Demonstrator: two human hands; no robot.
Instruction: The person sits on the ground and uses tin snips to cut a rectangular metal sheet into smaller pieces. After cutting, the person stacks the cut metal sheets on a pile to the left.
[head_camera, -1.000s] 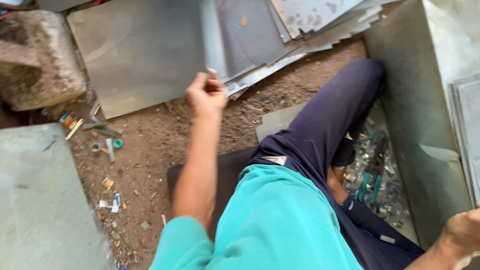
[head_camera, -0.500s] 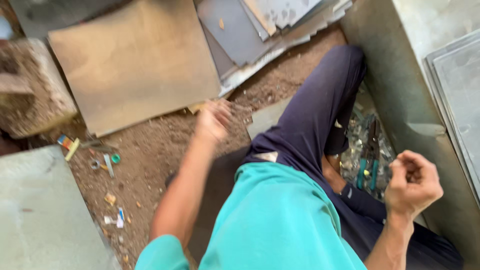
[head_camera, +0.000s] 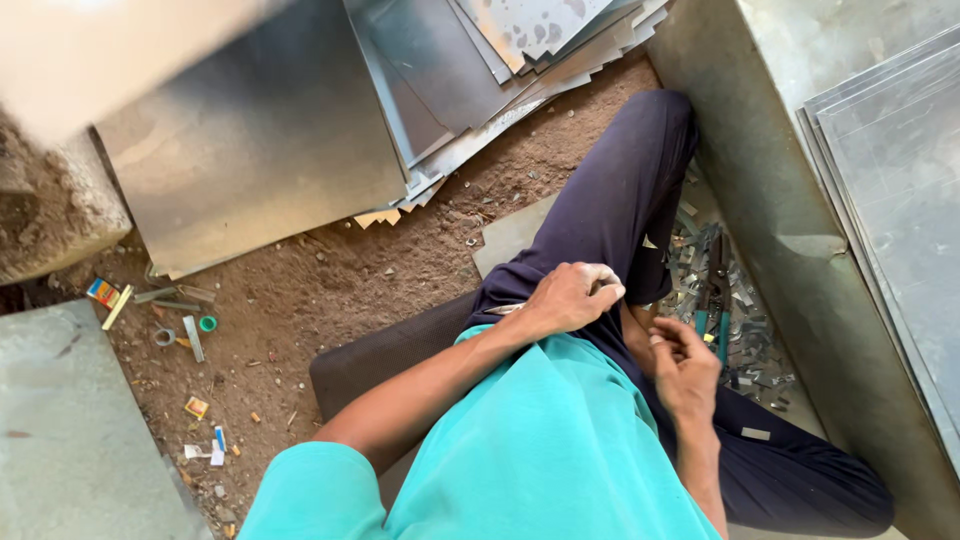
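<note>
Just right of the loosely curled, empty right hand (head_camera: 685, 370), teal-handled snips (head_camera: 718, 300) lie among metal scraps (head_camera: 750, 330).

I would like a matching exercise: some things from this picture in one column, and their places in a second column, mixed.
Things:
1. left hand
2. tin snips
3. metal sheets
4. green ring

Places:
A. among metal scraps beside the leg
B. stacked on the ground ahead
C. on the dark trouser thigh
D. on the soil at the left

Pairs: 1-C, 2-A, 3-B, 4-D
</note>
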